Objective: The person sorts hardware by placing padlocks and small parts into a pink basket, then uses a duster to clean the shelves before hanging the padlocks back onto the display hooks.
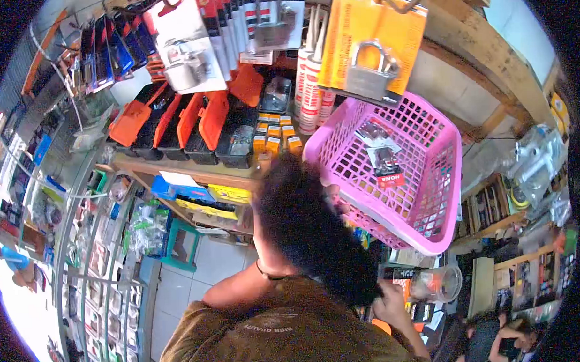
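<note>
A large black fuzzy thing [311, 225], whose kind I cannot make out, stretches diagonally before my chest and covers much of the space between my hands. My left hand [260, 230], with a bracelet at the wrist, reaches up along its left edge; its fingers are mostly hidden behind it. By the lower right end of the fuzzy thing is my right hand [390, 302], fingers curled and slightly blurred; what they hold is hidden. A tilted pink basket [400, 218] is just beyond, with small carded packs, one a red-and-black card [386, 167], inside.
Carded padlocks [369, 73] hang overhead. Black bins with orange lids [212, 120], small orange-and-white boxes [273, 134] and sealant tubes [309, 94] crowd the shelf. A glass display case [102, 283] stands left, a clear tub [437, 283] right. Other people [490, 340] are at lower right.
</note>
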Motion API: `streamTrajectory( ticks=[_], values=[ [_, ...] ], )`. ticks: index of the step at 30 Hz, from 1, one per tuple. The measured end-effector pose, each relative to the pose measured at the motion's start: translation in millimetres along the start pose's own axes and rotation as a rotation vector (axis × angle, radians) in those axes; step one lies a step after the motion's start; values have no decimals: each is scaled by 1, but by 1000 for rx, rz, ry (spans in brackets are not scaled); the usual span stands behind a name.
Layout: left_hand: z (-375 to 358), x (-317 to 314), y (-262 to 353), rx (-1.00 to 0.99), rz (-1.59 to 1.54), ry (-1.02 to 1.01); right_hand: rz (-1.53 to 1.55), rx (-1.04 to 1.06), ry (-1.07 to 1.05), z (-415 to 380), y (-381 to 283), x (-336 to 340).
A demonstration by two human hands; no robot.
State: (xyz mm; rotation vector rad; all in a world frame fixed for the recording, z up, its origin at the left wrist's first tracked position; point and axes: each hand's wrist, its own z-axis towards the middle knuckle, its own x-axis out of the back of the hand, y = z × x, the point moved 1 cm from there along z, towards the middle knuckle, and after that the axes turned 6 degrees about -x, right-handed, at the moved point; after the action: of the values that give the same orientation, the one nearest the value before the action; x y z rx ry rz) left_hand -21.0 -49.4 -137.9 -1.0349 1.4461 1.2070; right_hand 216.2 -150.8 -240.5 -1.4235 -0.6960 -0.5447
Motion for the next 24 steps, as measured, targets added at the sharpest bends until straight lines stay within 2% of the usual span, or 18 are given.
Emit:
streamTrajectory(
  ticks=[1, 2, 3, 4, 5, 6, 9, 10, 11, 13, 14, 15, 17, 19, 20, 21, 23, 24],
  values=[
    [-1, 1, 2, -33, -4, 73, 0, -1, -10, -3, 5, -5],
    [12, 44, 4, 74, -383, -556, -21, -87, -68, -5, 15, -11],
    [14, 49, 5, 64, -225, -565, -45, -175, -126, -6, 22, -15],
    [17, 52, 0, 14, -55, -276, -75, 79, -67, -3, 17, -17],
    [19, 54, -5, -32, 114, 14, -80, 78, -77, 1, 8, -14],
    [21, 58, 5, 61, 377, -205, -39, 37, -151, 4, -3, -9],
    [5, 28, 16, -217, 29, 21, 75, -118, -238, 2, 9, -19],
    [7, 72, 25, -122, -70, -402, -4, -116, -272, 7, -6, -15],
    [11, 75, 24, -124, -70, -397, -83, -114, -304, 10, -15, -13],
    [17, 77, 23, -459, 1159, -310, -109, 77, -307, 8, 1, -19],
    [17, 79, 22, -260, 1039, -332, -106, 61, -288, 9, -1, -18],
    [12, 79, 24, -257, 1040, -329, -102, 45, -269, 9, -3, -19],
    [-2, 61, 32, -321, 71, -11, -57, -101, -331, 9, 6, -26],
    [-4, 62, 36, -351, 28, -24, -176, 105, -395, 13, -4, -23],
    [-8, 59, 40, -253, 247, -95, -151, 187, -428, 15, -15, -17],
    [-11, 58, 41, -150, 465, -164, -150, 188, -431, 18, -19, -16],
    [8, 78, 32, -316, 572, -275, -169, 17, -421, 22, -22, -15],
    [4, 81, 36, -283, 176, -320, -62, -4, -452, 26, -14, -18]
  ],
)
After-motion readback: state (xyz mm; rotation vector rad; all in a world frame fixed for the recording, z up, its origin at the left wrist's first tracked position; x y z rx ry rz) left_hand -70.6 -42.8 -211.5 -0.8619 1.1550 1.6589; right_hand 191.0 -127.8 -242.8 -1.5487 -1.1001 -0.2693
